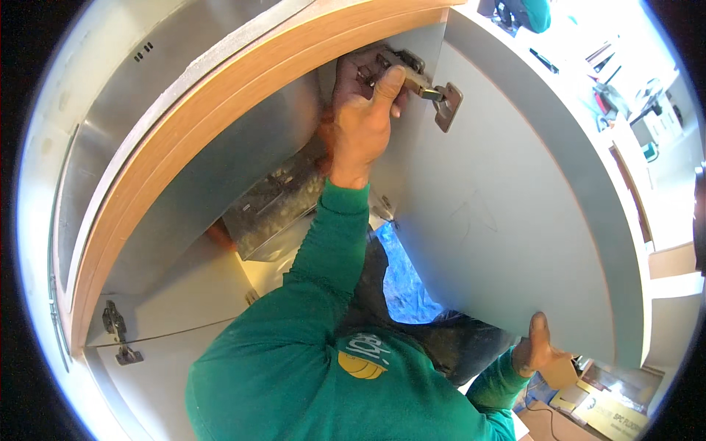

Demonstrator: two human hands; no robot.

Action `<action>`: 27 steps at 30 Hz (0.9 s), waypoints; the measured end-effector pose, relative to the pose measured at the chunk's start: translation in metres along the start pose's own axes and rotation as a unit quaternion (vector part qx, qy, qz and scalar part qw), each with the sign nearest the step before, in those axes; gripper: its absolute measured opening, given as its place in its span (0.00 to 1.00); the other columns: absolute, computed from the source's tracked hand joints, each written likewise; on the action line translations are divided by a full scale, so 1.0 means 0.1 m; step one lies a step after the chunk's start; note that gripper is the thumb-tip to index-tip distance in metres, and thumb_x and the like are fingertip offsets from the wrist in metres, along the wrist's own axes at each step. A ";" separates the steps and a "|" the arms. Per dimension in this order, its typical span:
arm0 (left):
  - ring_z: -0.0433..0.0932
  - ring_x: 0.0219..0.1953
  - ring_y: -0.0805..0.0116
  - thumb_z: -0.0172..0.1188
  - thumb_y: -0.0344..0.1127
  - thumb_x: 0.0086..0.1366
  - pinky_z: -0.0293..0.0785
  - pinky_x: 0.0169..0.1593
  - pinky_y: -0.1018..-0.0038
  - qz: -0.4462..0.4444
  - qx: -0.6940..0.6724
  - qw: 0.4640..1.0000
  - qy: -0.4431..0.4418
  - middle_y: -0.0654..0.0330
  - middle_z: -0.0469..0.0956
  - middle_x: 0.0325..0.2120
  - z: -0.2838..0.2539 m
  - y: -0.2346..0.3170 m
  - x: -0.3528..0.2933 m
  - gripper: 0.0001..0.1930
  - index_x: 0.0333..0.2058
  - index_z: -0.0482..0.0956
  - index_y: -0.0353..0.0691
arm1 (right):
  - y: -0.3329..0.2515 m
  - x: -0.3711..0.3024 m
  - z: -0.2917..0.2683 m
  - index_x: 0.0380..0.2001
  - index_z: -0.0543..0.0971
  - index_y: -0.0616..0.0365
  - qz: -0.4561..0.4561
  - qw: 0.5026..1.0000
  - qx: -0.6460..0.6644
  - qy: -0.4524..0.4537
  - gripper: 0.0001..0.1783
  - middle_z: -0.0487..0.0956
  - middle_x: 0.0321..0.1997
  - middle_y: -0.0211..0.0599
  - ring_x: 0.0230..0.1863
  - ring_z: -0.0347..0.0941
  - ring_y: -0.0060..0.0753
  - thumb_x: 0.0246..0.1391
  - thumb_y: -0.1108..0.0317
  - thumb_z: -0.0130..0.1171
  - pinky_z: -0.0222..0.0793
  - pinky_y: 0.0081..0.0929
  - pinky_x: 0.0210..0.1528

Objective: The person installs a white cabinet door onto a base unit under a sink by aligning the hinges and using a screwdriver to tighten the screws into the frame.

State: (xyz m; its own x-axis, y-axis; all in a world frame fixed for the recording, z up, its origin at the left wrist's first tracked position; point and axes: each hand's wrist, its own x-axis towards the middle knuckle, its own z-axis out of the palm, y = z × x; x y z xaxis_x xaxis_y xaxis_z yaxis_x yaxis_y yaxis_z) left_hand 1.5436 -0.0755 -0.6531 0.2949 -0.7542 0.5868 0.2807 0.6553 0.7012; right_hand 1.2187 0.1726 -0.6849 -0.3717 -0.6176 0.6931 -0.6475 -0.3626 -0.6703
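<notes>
While the left hand (359, 140) sits high in the corner under the wooden trim (397, 16), its thumb lies on the metal hinge (449, 109) and the fingers close around the hinge's arm, partly hidden, so how firmly is anyone's guess. That hinge spans the gap between cabinet wall and grey door (515, 198), its plate flat against the door's inner face. And look low on the right: the right hand (540, 353) grips the door's edge nearest the body, thumb up on the inner face, fingers tucked underneath, probably to bear weight and steady it. Smart spread, too: one hand minds the pivot, the other, well apart, seemingly controls the angle.
</notes>
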 end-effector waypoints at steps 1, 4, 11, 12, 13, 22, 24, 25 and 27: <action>0.73 0.27 0.71 0.62 0.38 0.73 0.70 0.30 0.75 -0.001 0.036 0.999 0.002 0.57 0.78 0.33 0.01 0.02 0.00 0.15 0.48 0.69 0.36 | 0.08 0.00 -0.01 0.42 0.83 0.65 -0.029 0.997 -0.063 0.017 0.19 0.83 0.40 0.43 0.36 0.79 0.37 0.43 0.75 0.71 0.77 0.36 0.44; 0.73 0.26 0.72 0.61 0.38 0.73 0.69 0.30 0.76 0.001 0.080 0.997 0.011 0.56 0.78 0.34 0.04 0.06 -0.01 0.15 0.48 0.68 0.34 | 0.11 0.00 0.08 0.41 0.82 0.64 -0.001 0.998 -0.017 0.062 0.19 0.83 0.39 0.42 0.36 0.78 0.36 0.43 0.72 0.74 0.77 0.36 0.43; 0.74 0.27 0.70 0.60 0.36 0.74 0.70 0.30 0.74 0.010 -0.012 1.000 0.024 0.55 0.78 0.34 0.06 -0.04 -0.03 0.16 0.53 0.68 0.34 | 0.18 -0.02 -0.02 0.50 0.78 0.63 0.046 0.996 0.081 0.012 0.29 0.80 0.49 0.44 0.45 0.77 0.39 0.45 0.67 0.76 0.74 0.39 0.51; 0.74 0.28 0.70 0.60 0.34 0.74 0.71 0.30 0.73 0.004 -0.012 0.999 0.033 0.55 0.78 0.35 0.08 -0.04 -0.03 0.16 0.53 0.68 0.35 | 0.23 -0.06 -0.05 0.51 0.77 0.63 0.035 0.998 0.060 0.011 0.29 0.80 0.51 0.44 0.46 0.76 0.40 0.46 0.67 0.76 0.74 0.39 0.52; 0.74 0.28 0.69 0.59 0.33 0.73 0.71 0.30 0.73 -0.003 -0.013 0.999 0.042 0.55 0.78 0.35 0.09 -0.04 -0.04 0.16 0.54 0.68 0.35 | 0.28 -0.10 -0.07 0.52 0.77 0.63 0.043 0.999 0.028 -0.001 0.30 0.78 0.53 0.44 0.47 0.75 0.39 0.47 0.65 0.76 0.73 0.39 0.53; 0.77 0.34 0.68 0.60 0.28 0.71 0.73 0.31 0.73 -0.019 0.016 0.999 0.035 0.55 0.77 0.40 0.08 0.01 -0.06 0.18 0.56 0.69 0.34 | 0.32 -0.07 -0.03 0.51 0.77 0.65 0.120 0.991 0.055 -0.034 0.26 0.77 0.55 0.38 0.48 0.74 0.34 0.52 0.66 0.73 0.72 0.32 0.54; 0.78 0.34 0.68 0.60 0.27 0.70 0.74 0.31 0.73 -0.030 0.004 0.999 0.042 0.55 0.77 0.41 0.07 -0.01 -0.14 0.19 0.57 0.69 0.34 | 0.34 -0.12 0.01 0.51 0.77 0.66 0.124 0.990 0.063 -0.033 0.24 0.78 0.53 0.37 0.47 0.75 0.33 0.52 0.68 0.72 0.72 0.31 0.53; 0.78 0.34 0.68 0.60 0.26 0.70 0.75 0.32 0.73 -0.046 -0.027 0.997 0.049 0.54 0.78 0.42 0.08 -0.01 -0.18 0.20 0.58 0.68 0.33 | 0.36 -0.17 0.06 0.49 0.78 0.66 0.140 0.986 0.085 -0.009 0.22 0.79 0.50 0.37 0.44 0.75 0.32 0.51 0.70 0.71 0.73 0.31 0.52; 0.79 0.35 0.68 0.60 0.26 0.70 0.76 0.33 0.73 -0.065 -0.051 0.995 0.062 0.54 0.78 0.43 0.07 0.05 -0.27 0.21 0.59 0.68 0.32 | 0.48 -0.30 -0.01 0.47 0.79 0.66 0.161 0.981 0.109 0.007 0.20 0.80 0.47 0.36 0.42 0.76 0.32 0.50 0.72 0.70 0.74 0.31 0.51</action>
State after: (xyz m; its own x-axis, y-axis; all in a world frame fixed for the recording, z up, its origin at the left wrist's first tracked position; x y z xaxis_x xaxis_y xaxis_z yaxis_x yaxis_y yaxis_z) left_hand 1.5311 -0.0522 -0.6628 0.3585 -0.8259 0.4351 0.4124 0.5583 0.7199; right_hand 1.1985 0.1747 -0.7373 -0.5433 -0.7153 0.4396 -0.3378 -0.2931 -0.8944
